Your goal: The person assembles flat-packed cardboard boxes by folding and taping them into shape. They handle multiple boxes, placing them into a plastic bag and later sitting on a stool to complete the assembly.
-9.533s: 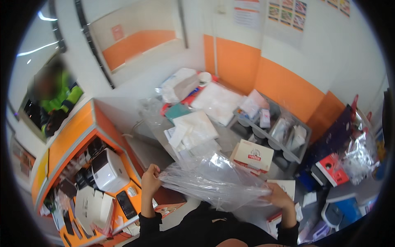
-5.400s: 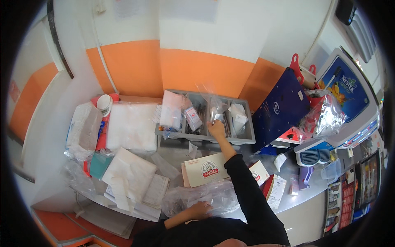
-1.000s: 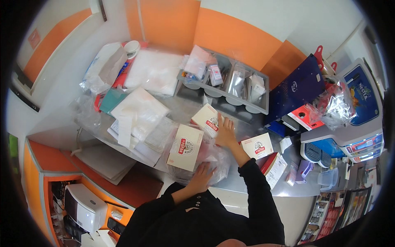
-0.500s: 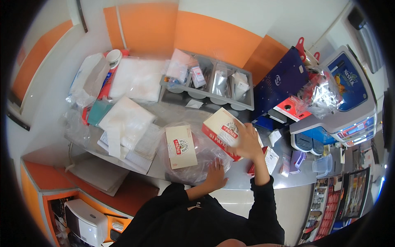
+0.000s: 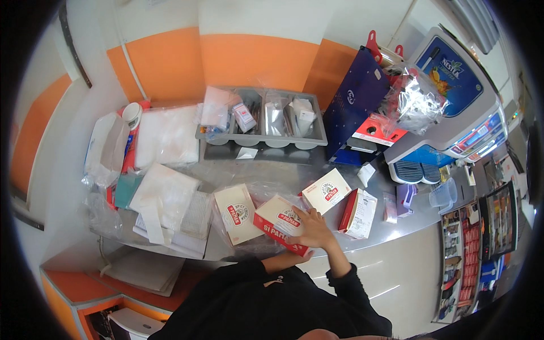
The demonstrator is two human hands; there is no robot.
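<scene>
Cartons [image 5: 233, 216] crowding both sides, right hand [image 5: 313, 231] grasping middle box [image 5: 275, 224], left hand [image 5: 287, 262] (grip hidden)

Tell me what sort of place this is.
Probably a takeaway food shop or kiosk: matching cream-and-red cardboard boxes at a metal counter, a grey divided tray of small packages, and what looks like a drinks dispenser to the right.

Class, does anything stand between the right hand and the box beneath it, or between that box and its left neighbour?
Nothing visible separates the right hand from the box beneath it: they touch. Between that box and its left neighbour, only clear plastic shows, at the gap's far end.
</scene>
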